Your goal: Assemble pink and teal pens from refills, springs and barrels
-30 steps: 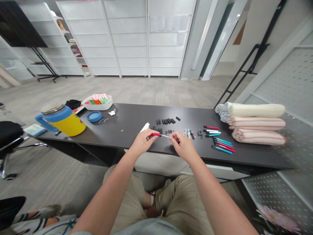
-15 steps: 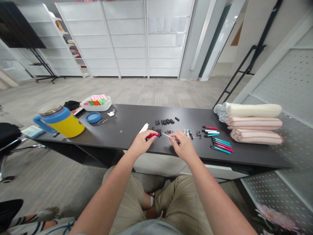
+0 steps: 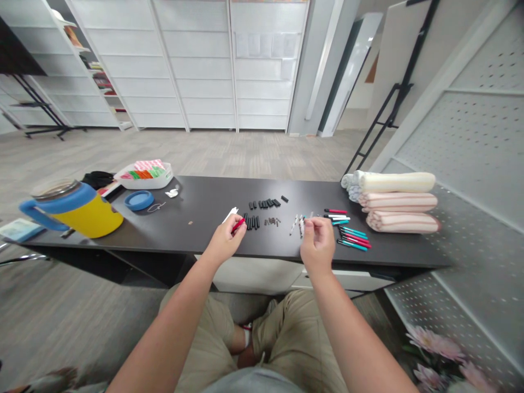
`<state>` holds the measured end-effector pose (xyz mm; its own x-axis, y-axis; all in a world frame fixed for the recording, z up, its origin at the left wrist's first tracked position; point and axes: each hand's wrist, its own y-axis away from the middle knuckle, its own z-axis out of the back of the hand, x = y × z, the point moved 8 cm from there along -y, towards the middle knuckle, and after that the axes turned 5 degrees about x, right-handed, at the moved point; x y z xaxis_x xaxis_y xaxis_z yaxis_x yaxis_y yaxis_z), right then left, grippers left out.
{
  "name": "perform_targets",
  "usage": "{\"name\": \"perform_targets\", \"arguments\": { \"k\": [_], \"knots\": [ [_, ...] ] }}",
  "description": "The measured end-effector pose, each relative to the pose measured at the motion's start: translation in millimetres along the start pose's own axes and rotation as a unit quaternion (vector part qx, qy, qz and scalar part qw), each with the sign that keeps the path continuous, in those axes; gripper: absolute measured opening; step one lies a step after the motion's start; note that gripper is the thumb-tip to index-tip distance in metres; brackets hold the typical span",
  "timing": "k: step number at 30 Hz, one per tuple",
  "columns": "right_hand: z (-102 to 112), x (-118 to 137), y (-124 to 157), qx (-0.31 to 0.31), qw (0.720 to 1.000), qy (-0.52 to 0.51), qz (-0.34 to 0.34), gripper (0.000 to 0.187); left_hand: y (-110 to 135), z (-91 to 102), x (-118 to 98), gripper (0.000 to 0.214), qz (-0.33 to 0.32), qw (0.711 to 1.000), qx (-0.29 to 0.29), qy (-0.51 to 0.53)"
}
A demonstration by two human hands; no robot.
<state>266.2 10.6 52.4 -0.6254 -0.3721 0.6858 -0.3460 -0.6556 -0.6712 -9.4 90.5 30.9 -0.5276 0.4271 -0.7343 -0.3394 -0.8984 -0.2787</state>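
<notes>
My left hand is closed around a red pen barrel above the front of the black table. White thin sticks show just behind its fingers. My right hand has its fingertips pinched together over the small white and clear pen parts; what it holds, if anything, I cannot make out. Between the hands lie a row of short black tubes and a cluster of small dark pieces. Farther back is another row of black pieces.
Red, white and teal pens lie right of my right hand. Rolled towels are stacked at the right end. On the left are a yellow and blue mug, a blue lid and a white basket of colourful packets.
My right hand has moved right, away from my left hand, and the thin stick it held no longer shows. The red barrel stays in my left hand. The view has shifted right.
</notes>
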Motion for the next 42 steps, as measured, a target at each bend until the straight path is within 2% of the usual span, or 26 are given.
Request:
{"name": "perform_targets", "arguments": {
  "k": [3,5,7,13,20,24,29,34,42],
  "knots": [
    [26.2,-19.5,1.3,-0.070,0.994,-0.016,-0.083,0.029,-0.4,-4.2,-1.0,0.022,-0.001,1.000,0.012,0.005],
    [33.5,-28.9,3.3,-0.060,0.991,-0.015,-0.121,0.033,-0.7,-6.7,-1.5,0.024,0.002,1.000,0.023,0.000],
    [34.8,-33.5,7.4,-0.019,0.989,0.014,-0.145,0.037,-0.7,-8.0,-2.4,0.027,0.002,1.000,0.030,-0.007],
    [20.4,-32.9,28.8,0.143,0.969,0.117,-0.162,0.035,0.8,-10.3,-2.1,0.030,-0.007,0.999,0.038,-0.013],
    [1.4,-30.5,25.7,0.219,0.937,0.244,-0.124,0.025,2.1,-13.8,-7.2,0.031,-0.028,0.998,0.052,-0.015],
    [-8.9,-31.7,20.3,0.234,0.916,0.296,-0.140,0.020,1.7,-14.1,-6.8,0.031,-0.024,0.998,0.052,-0.014],
    [-3.5,-33.9,17.7,0.209,0.893,0.356,-0.177,0.028,0.9,-15.0,-4.0,0.031,-0.022,0.998,0.053,-0.015],
    [-4.5,-37.9,13.9,0.219,0.875,0.393,-0.179,0.037,0.6,-15.0,-4.2,0.032,-0.024,0.998,0.055,-0.017],
    [-10.4,-41.3,12.1,0.255,0.851,0.411,-0.204,0.029,0.5,-15.3,-2.2,0.031,-0.023,0.998,0.058,-0.013]
  ]
}}
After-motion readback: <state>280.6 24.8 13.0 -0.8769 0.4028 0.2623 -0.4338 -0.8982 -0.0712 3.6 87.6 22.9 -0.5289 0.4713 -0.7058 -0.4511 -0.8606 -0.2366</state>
